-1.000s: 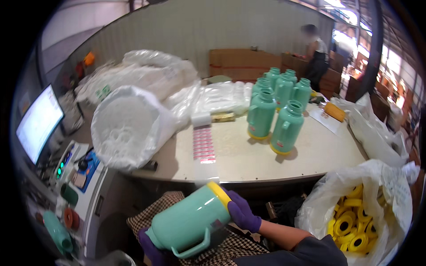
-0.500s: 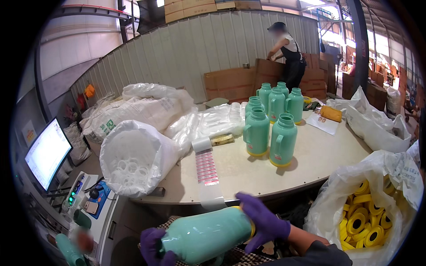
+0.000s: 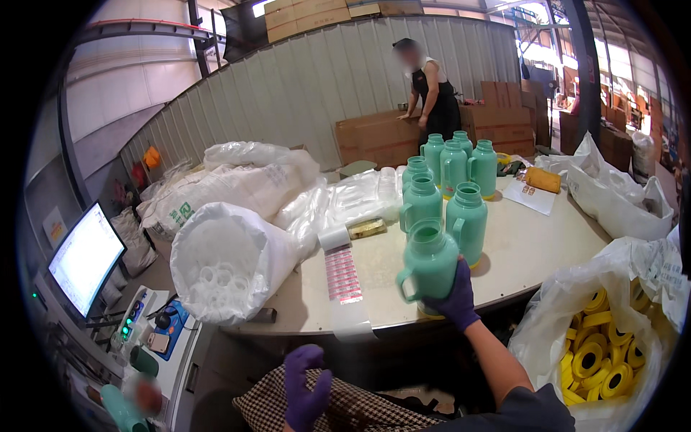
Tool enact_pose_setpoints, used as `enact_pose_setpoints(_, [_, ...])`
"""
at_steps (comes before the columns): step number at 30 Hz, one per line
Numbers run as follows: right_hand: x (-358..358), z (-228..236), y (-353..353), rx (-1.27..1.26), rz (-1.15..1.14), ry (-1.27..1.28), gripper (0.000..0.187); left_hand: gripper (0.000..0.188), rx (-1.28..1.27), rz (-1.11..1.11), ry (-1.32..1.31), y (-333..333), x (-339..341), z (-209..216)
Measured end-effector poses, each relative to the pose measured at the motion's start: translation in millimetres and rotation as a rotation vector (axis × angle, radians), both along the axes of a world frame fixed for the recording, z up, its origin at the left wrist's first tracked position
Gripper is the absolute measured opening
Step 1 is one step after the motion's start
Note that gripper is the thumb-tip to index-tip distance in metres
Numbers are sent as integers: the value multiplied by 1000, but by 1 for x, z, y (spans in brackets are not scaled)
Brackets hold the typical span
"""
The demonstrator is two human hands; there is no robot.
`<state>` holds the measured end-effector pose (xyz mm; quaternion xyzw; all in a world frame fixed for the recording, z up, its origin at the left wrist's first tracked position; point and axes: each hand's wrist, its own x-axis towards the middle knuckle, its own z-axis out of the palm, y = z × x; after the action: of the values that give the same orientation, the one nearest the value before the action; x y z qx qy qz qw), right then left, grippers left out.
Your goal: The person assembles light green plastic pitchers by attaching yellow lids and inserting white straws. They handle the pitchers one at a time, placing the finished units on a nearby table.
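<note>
A green thermos flask (image 3: pixel 430 261) with a side handle stands upright at the table's front edge, and my right hand (image 3: pixel 453 299), in a purple glove, grips it low on its right side. My left hand (image 3: pixel 306 381), gloved alike, is raised over a houndstooth cloth (image 3: pixel 270 399), fingers apart and nothing in it. Behind the held flask, several matching green flasks (image 3: pixel 466 219) are grouped on the table. Left of them a strip of pink-and-white labels (image 3: pixel 343 277) hangs off a roll toward the table's edge.
A white sack of clear plastic rings (image 3: pixel 230 237) leans at left; a sack of yellow ring caps (image 3: pixel 615 381) stands at right. Plastic bags (image 3: pixel 353 198) cover the table's back. A screen (image 3: pixel 86 255) is far left. A co-worker (image 3: pixel 432 93) stands beyond by cardboard.
The flask has gone from lying sideways between both hands to upright at the table edge, in my right hand only. My left hand has let go. The co-worker has shifted left.
</note>
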<state>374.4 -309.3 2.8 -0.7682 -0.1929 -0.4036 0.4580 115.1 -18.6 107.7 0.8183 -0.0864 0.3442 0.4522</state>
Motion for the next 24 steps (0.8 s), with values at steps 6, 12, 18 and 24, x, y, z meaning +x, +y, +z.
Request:
enact_pose_setpoints(6, [95,-23,-10,-16,-181,52,128,20,-29,-37,182,-21,-18,-119])
enact_pose_setpoints(12, [182,-40,-37,-12,-685,563,107,19,362,-74,80,-28,-25,-117])
enact_pose_setpoints(18, [172,-74,-24,-254,-514,344,74,19,405,-57,75,-23,-27,-125])
enact_pose_setpoints(24, [137,-72,-14,-415,-278,252,51,19,362,-162,172,-23,-20,-105])
